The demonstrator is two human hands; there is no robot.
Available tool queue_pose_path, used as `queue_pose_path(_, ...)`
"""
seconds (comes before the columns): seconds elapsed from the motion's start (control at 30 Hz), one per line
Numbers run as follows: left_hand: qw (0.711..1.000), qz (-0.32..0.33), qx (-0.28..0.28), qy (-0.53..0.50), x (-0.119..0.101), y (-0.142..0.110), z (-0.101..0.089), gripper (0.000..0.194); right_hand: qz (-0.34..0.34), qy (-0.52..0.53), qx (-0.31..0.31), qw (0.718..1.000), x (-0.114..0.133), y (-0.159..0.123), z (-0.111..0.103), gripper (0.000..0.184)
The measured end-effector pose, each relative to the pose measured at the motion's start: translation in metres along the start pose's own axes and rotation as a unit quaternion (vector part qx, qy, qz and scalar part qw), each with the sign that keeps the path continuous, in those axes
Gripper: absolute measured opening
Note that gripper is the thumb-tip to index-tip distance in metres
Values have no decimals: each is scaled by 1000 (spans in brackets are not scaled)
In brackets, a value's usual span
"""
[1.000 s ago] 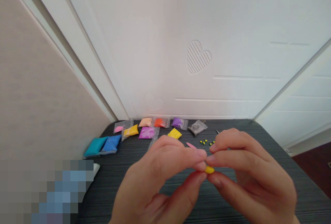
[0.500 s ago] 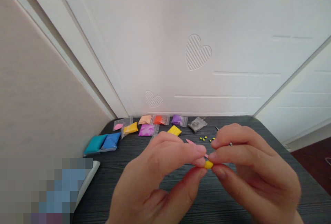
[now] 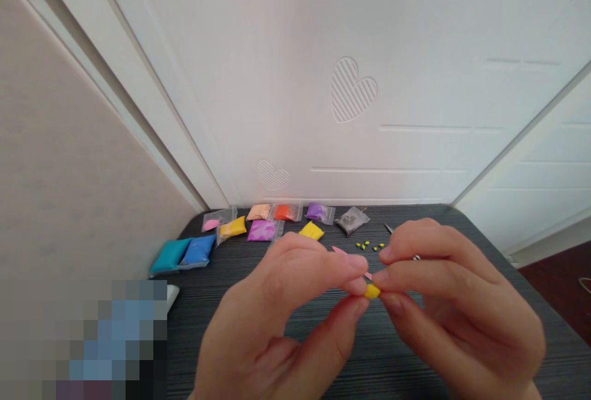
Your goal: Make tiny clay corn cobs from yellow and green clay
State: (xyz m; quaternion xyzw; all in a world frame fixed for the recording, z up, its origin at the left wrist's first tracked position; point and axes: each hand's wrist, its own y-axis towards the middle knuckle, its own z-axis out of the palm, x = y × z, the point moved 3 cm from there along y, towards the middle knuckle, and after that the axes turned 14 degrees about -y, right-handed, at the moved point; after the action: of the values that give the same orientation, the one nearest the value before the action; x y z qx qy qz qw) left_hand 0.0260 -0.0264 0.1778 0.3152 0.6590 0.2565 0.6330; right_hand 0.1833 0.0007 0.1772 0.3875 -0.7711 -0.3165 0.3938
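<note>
A small yellow lump of modelling clay (image 3: pixel 372 291) is held above the dark table between both hands. My left hand (image 3: pixel 286 314) pinches it from the left with thumb and fingers. From the right, the thumb and fingertips of my right hand (image 3: pixel 466 308) press on the same lump, so part of it is covered. Behind the fingers lies a pink tool (image 3: pixel 340 251), partly hidden. Several tiny yellow-and-dark pieces (image 3: pixel 363 245) rest on the table just beyond it. An opened block of yellow clay (image 3: pixel 311 231) sits behind my left hand.
Bags of clay line the back: teal (image 3: pixel 170 255), blue (image 3: pixel 198 252), golden yellow (image 3: pixel 233 228), magenta (image 3: pixel 262 230), orange (image 3: pixel 285 212), purple (image 3: pixel 318 212) and grey (image 3: pixel 353 221). A metal tool tip (image 3: pixel 388 228) shows beyond my right hand. The white panel (image 3: pixel 277 80) rises behind the table.
Both hands keep their pinch on the yellow clay, and my right hand has shifted slightly. The whole view has moved a little; the things on the table look unmoved.
</note>
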Motion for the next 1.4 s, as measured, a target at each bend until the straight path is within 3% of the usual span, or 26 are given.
queue_pose_path(0.13, 976, -133, -61, -164, 9, -2, 1, 43, 27, 9, -21, 999, -1, 0, 0, 26)
queue_pose_path(0.17, 955, -170, -86, -229, 13, -2, 2, 38, 36, 10, -26, 999, -1, 0, 0, 25)
queue_pose_path(0.27, 865, -257, -90, -423, 24, -2, 9, 26, 54, 6, -41, 998, -3, -1, 0, 25)
queue_pose_path(0.4, 734, -343, -111, -575, 35, -3, 20, 22, 49, 4, -41, 998, -2, -1, 1, 26)
queue_pose_path(0.47, 692, -367, -134, -607, 37, -5, 24, 20, 47, 14, -43, 998, -3, 0, 2, 28)
queue_pose_path(0.53, 674, -383, -147, -614, 38, -7, 27, 20, 42, 25, -41, 998, -3, 1, 2, 30)
queue_pose_path(0.87, 678, -392, -113, -612, 37, -8, 33, 23, 47, 22, -7, 999, -4, 2, 3, 31)
queue_pose_path(0.97, 697, -385, -103, -596, 37, -8, 32, 23, 43, 17, -12, 999, -3, 2, 3, 28)
queue_pose_path(1.2, 771, -351, -109, -520, 36, -7, 24, 22, 58, 20, -33, 998, -1, 1, 5, 25)
queue_pose_path(1.4, 777, -357, -104, -508, 36, -6, 25, 21, 24, 10, -5, 1000, -3, 2, 3, 29)
